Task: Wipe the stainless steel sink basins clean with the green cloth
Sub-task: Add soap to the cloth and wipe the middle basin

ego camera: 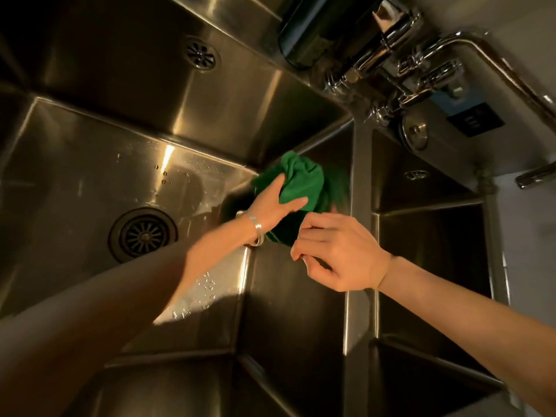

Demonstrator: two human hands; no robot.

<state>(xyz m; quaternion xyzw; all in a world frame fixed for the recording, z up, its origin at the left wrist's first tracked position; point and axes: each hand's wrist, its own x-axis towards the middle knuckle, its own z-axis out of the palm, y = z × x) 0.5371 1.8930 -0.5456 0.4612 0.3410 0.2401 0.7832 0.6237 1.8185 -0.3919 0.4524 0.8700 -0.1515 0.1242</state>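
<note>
Against the divider wall [296,296] between the two basins, the green cloth [302,183] is bunched in the far corner of the left basin [90,182], well right of its drain [143,234]. The cloth is pressed flat to the steel by the left hand [275,206], fingers [293,203] spread over it, not clenched. A lower fold of the cloth, nearer than the left hand, is pinched by the right hand [337,251]. A bracelet [255,228] is worn on the left wrist. Water droplets are seen on the basin floor beside the divider. Judgement: the bunch should be flattened first for more contact area, then firm overlapping strokes run down the wall into the corner seam, where residue likely collects. The right basin [427,236] looks untouched by either hand.
</note>
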